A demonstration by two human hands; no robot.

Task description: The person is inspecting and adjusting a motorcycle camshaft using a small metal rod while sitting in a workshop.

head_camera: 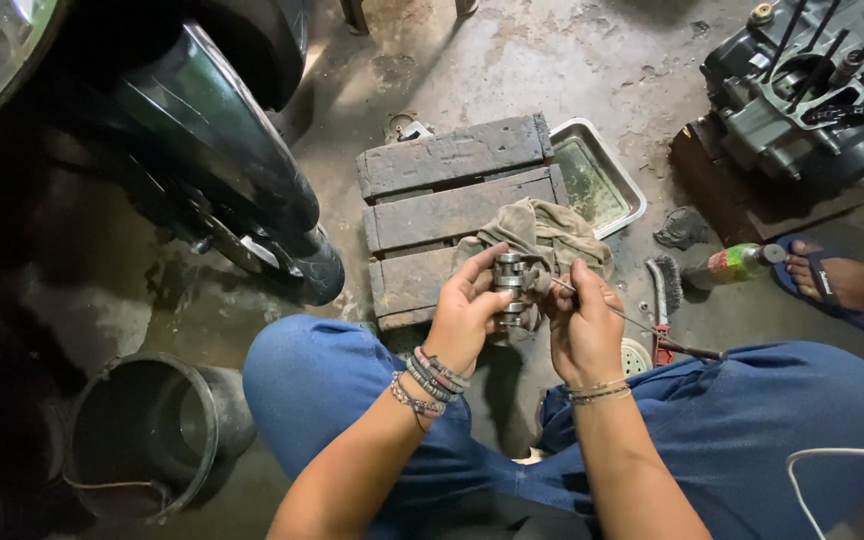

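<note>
- Camshaft (509, 288), grey metal with stacked lobes, upright between both hands, above the knees.
- Left hand (464, 312) wrapped round its left side, fingers (480, 268) closed on it, thumb near the lower end.
- Right hand (584, 322) just right of the shaft, fingers (574, 278) pinched on a thin rod (642, 325); tip touching or almost touching the shaft, exact contact unclear.
- Rod running out to the right past the right wrist, over the jeans (752, 420).
- Beaded bracelets (430, 378) on the left wrist, thin bands on the right.
- Rag (547, 232) directly beyond the fingers, draped over a wooden pallet (442, 190) on the floor.
- Metal tray (597, 175) just beyond the rag, against the pallet's right edge.
- Wire brush (664, 300) with a red handle on the floor right of the right-hand fingers.
- Bottle (732, 265) lying on its side farther right, next to a foot in a blue sandal (837, 285).
- Engine block (812, 95) well beyond and right, on a board.
- Motorcycle wheel (222, 150) and fender far left of the left-hand fingers.
- Black bucket (152, 430) lower left, beside the left knee.
- White cable (832, 455) across the right thigh.
</note>
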